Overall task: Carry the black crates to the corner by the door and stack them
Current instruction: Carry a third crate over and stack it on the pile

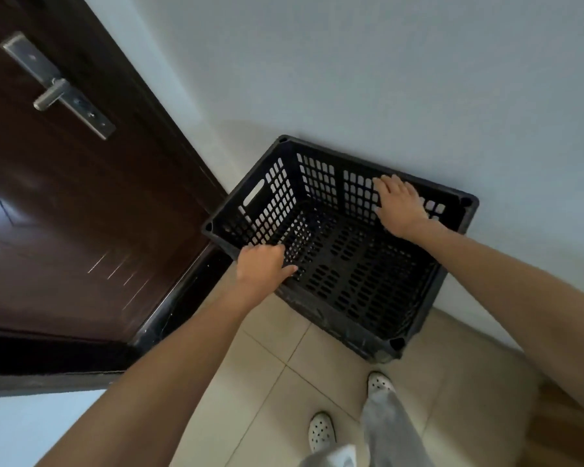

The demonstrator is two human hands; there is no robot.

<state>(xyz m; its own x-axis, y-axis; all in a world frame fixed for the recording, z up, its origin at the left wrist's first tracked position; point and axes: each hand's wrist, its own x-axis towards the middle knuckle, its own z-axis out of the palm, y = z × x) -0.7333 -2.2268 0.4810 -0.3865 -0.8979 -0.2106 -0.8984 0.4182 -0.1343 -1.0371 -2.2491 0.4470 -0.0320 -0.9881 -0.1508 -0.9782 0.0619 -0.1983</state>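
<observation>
Black crate [344, 257] against wall [385, 79], left hand [260, 267] fingers gripping near rim, right hand [402, 205] fingers splayed on far rim

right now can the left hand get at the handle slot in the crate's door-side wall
Probably yes. The left hand grips the rim of the black crate at the near end of that wall, and the handle slot sits just along it with nothing between them.
</observation>
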